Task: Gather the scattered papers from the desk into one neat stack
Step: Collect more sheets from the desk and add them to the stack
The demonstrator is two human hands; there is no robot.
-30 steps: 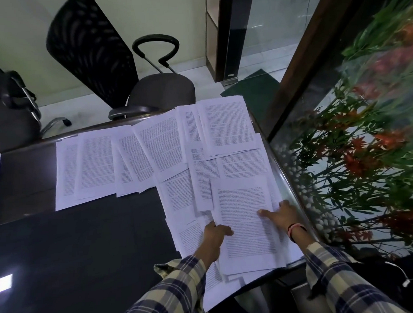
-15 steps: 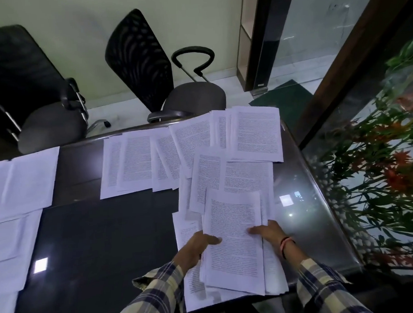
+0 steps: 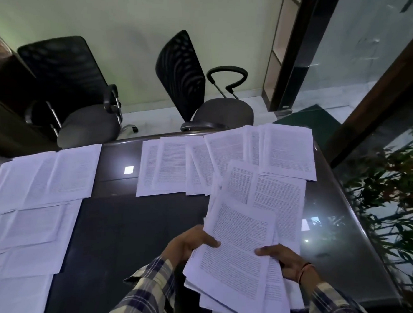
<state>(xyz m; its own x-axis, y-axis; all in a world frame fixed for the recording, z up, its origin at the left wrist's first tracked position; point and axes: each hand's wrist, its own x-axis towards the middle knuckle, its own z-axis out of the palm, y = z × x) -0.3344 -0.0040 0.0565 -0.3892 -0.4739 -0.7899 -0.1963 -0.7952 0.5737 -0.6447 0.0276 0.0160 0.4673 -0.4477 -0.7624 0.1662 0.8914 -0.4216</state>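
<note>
I hold a loose bundle of printed papers (image 3: 238, 254) tilted above the near right part of the dark desk (image 3: 133, 230). My left hand (image 3: 188, 242) grips its left edge, thumb on top. At the bundle's right side my right hand (image 3: 281, 259) holds it, thumb on the top sheet, fingers beneath. More printed sheets (image 3: 224, 160) lie overlapping in a row along the desk's far edge. Another spread of sheets (image 3: 37, 206) covers the desk's left side.
Two black mesh office chairs (image 3: 186, 86) (image 3: 75, 95) stand behind the desk. A glass wall with green and red plants (image 3: 392, 207) runs along the right. The desk's glossy top shows light reflections.
The bundle has been lifted off the desk and tilted left in both hands. My view has swung left, bringing the left spread of sheets and second chair into sight.
</note>
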